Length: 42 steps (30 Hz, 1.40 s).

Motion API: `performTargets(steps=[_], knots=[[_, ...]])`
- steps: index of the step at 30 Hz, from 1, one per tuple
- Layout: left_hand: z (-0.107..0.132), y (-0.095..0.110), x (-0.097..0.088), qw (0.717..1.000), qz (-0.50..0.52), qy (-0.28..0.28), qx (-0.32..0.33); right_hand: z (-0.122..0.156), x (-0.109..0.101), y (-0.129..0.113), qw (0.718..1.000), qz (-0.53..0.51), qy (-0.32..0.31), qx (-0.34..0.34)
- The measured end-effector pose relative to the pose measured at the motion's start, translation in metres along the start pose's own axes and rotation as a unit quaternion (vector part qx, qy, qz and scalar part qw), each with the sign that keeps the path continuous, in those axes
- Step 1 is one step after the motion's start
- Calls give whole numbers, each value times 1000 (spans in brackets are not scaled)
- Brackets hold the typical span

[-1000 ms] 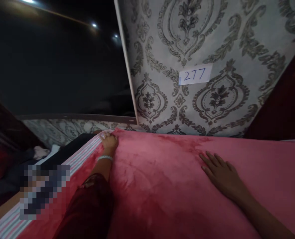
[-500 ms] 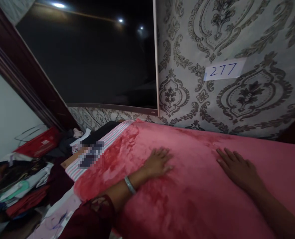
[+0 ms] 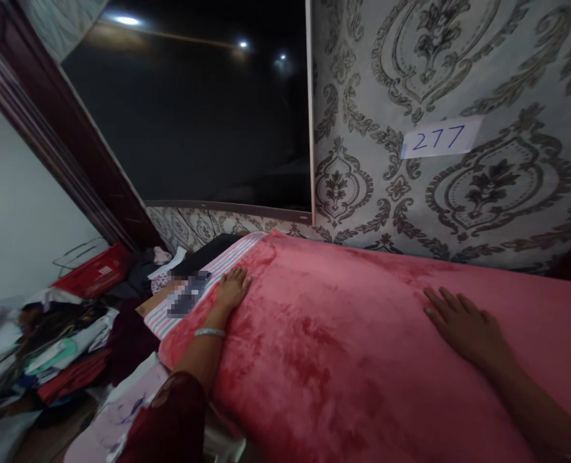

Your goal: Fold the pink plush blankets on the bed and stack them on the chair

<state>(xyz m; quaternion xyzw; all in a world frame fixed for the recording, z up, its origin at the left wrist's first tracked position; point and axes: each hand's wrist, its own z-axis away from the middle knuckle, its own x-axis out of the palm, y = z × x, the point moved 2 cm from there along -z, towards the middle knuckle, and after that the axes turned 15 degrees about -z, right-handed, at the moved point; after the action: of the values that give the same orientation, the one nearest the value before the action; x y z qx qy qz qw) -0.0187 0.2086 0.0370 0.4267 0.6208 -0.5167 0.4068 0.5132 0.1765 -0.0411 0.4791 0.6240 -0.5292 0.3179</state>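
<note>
A plush pink-red blanket (image 3: 362, 360) lies spread over a raised surface, its pile showing darker red patches. My left hand (image 3: 232, 287) rests on the blanket near its left edge, fingers stretched out and palm down; a pale bangle (image 3: 209, 332) circles that wrist. My right hand (image 3: 469, 328) lies flat on the blanket's right part with its fingers apart. Neither hand holds anything. Beyond the left hand, a striped cloth (image 3: 156, 321) shows from under the blanket's left edge.
A blurred-out dark item (image 3: 189, 296) lies on the striped cloth. Behind stand a large black screen (image 3: 218, 128) and a patterned wall with a paper (image 3: 442, 138) marked 277. Piled clothes (image 3: 68, 360) and a red basket (image 3: 92, 270) are at the left.
My left hand has slid left across the blanket, from its middle to near the left edge. My right hand stays almost in place. The view has shifted slightly left.
</note>
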Motion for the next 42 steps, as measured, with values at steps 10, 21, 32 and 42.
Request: performTargets(steps=[10,21,32,42], knots=[[90,26,8,983,65,5,174,2,-2,-2,1000,-7,-13,7],[114,-56,10,1000,2,-17,10,64,-33,-47,999,-24,-33,-29],[205,134,-52,928,150,40,340,208,-28,-87,994,-6,-57,-96],[195,77,-26,982,67,-17,177,212,-22,-85,994,-14,-56,-91]])
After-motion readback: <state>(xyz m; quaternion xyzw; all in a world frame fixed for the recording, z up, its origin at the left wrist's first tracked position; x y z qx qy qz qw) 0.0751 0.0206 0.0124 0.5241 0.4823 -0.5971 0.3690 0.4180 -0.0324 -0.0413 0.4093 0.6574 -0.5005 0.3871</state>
